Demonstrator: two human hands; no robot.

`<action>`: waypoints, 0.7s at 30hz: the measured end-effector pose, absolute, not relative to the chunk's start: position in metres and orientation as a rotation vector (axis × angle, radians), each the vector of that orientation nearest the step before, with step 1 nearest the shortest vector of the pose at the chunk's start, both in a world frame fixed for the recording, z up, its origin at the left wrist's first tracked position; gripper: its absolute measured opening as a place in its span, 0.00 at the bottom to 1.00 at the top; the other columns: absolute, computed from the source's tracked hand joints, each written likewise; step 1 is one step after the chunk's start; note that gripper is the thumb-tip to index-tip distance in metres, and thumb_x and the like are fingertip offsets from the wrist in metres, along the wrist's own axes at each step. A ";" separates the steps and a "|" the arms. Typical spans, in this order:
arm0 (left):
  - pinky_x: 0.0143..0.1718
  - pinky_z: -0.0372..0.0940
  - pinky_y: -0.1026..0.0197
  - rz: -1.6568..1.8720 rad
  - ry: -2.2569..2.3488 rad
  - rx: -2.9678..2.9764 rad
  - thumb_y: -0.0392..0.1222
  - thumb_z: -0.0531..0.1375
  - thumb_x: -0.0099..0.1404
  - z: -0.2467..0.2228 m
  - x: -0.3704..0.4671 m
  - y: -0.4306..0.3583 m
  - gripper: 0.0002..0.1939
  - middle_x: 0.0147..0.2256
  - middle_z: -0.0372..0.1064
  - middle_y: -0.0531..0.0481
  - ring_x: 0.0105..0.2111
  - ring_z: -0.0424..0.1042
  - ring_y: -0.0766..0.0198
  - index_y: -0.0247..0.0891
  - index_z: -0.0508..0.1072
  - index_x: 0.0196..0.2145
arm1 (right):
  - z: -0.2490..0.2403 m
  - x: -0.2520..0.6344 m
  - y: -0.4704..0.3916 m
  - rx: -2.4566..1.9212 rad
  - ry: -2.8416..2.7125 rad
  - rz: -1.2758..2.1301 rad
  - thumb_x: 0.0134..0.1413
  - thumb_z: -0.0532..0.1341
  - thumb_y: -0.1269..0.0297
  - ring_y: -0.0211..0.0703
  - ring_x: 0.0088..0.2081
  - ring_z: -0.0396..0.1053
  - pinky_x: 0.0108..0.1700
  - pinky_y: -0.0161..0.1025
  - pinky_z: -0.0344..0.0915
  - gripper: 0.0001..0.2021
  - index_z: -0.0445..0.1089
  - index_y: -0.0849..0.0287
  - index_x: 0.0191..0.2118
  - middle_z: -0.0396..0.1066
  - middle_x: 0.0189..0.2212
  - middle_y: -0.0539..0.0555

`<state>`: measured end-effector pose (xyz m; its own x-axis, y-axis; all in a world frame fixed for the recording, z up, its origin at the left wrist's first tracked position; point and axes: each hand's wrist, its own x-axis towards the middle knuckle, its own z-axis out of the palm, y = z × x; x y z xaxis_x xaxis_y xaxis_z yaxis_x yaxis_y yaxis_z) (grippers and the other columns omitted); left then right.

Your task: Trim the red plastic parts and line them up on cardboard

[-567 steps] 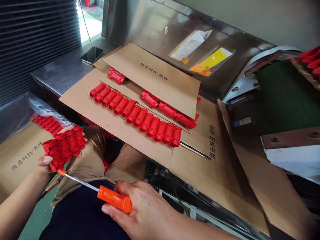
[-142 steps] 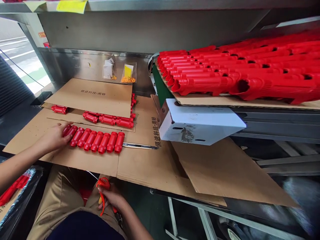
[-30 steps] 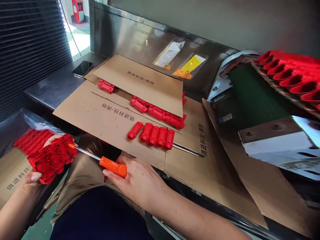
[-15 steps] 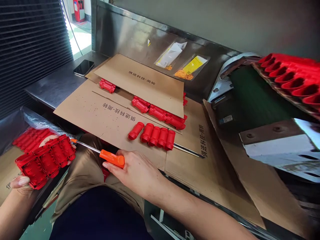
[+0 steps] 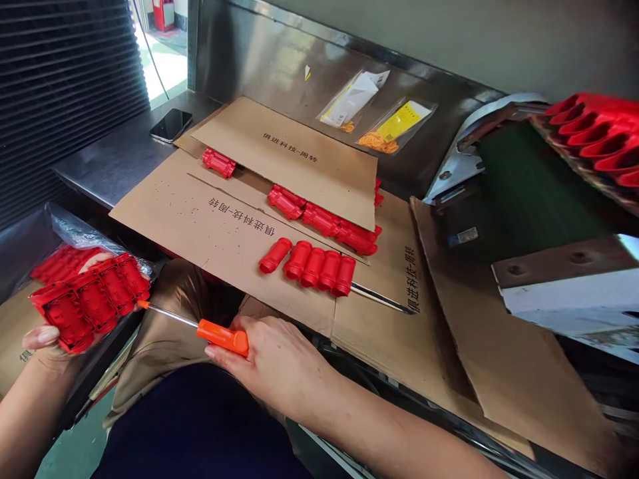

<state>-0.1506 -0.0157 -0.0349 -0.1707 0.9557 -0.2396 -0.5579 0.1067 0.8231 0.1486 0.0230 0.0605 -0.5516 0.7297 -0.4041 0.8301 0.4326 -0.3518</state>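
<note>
My left hand (image 5: 50, 349) grips a red plastic part (image 5: 92, 303) made of several joined half-round cells, its hollow side facing up. The fingers behind it are mostly hidden. In my right hand (image 5: 272, 352) is the orange handle of a tool (image 5: 222, 336) with a thin metal shaft. The tool's orange tip lies at the right edge of the red part; whether it touches cannot be made out. Below the held part, more red parts (image 5: 62, 263) lie beside clear plastic film. A row of red pieces (image 5: 312, 266) rests on the cardboard (image 5: 174, 206), near a dark metal rod (image 5: 382, 298).
A cardboard sheet (image 5: 299, 166) covers further red parts. A phone (image 5: 171, 126) lies at the back left. Two plastic packets (image 5: 397, 126) are by the metal back wall. At right stands a machine with a green belt (image 5: 529, 186), red parts above it.
The tool tip has moved from the red part's upper right side down to its lower right edge. The held part has shifted slightly up, and the camera view has moved a little.
</note>
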 end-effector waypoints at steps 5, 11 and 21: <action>0.62 0.71 0.26 1.550 0.925 0.610 0.63 0.79 0.26 -0.038 -0.146 -0.011 0.60 0.55 0.83 0.45 0.60 0.75 0.21 0.58 0.77 0.63 | 0.066 0.147 0.018 1.308 2.495 -0.794 0.69 0.63 0.39 0.50 0.27 0.80 0.26 0.41 0.53 0.23 0.78 0.56 0.36 0.80 0.24 0.53; 0.59 0.74 0.28 1.643 0.797 0.596 0.50 0.79 0.31 -0.044 -0.147 -0.010 0.56 0.54 0.83 0.42 0.54 0.80 0.26 0.52 0.76 0.63 | 0.073 0.143 0.008 1.226 2.508 -0.835 0.68 0.63 0.37 0.54 0.29 0.82 0.26 0.42 0.56 0.25 0.79 0.57 0.36 0.82 0.26 0.55; 0.57 0.76 0.32 1.738 0.579 0.537 0.53 0.83 0.33 -0.059 -0.154 -0.013 0.65 0.64 0.77 0.43 0.56 0.80 0.30 0.55 0.69 0.70 | 0.059 0.159 0.011 1.423 2.496 -0.810 0.69 0.64 0.41 0.54 0.29 0.81 0.28 0.41 0.56 0.21 0.77 0.56 0.37 0.80 0.25 0.54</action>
<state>-0.1542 -0.0130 -0.0595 -0.2263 0.9725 0.0549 -0.7452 -0.2092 0.6332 0.1588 0.0112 0.0594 -0.5361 0.7499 -0.3877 0.8346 0.4020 -0.3765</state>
